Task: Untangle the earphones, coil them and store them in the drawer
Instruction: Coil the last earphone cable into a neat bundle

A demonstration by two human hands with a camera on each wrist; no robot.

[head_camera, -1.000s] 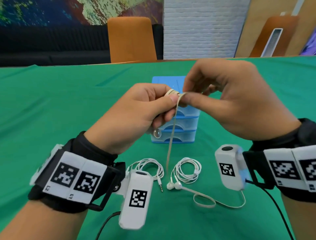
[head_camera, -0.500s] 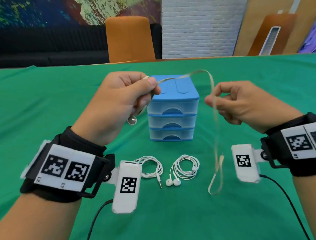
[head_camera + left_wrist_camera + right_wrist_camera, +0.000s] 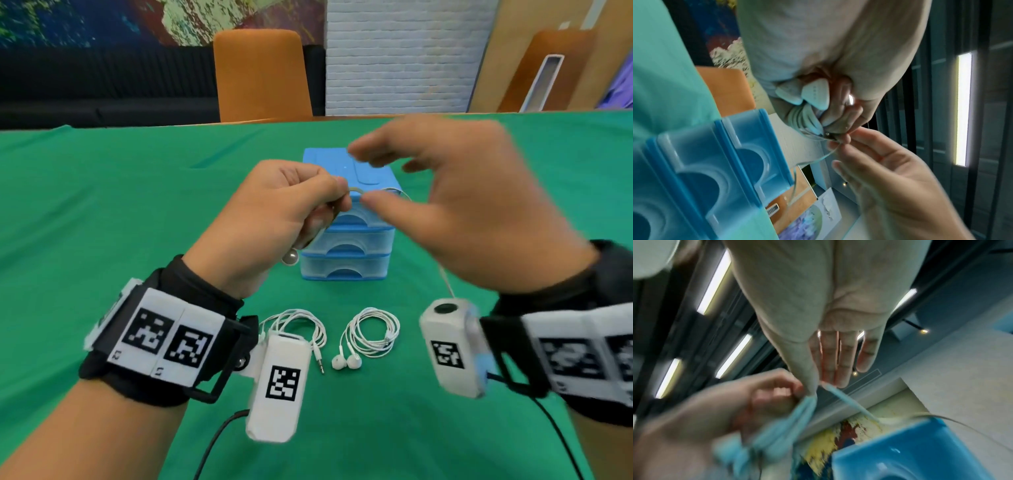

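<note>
Mid-frame, left hand (image 3: 274, 219) grip pinching coil (image 3: 805, 123) of earphones: light, limp, springy; best held at bundle. Right hand (image 3: 455, 202) grip wide, thumb on cord.

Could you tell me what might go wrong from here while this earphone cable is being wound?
The left hand pinches the coil only at its fingertips, so the loops could slip apart. The loose cable trails under the right hand near the drawer unit and might snag. An earbud dangles below the left hand and could tangle again.
</note>
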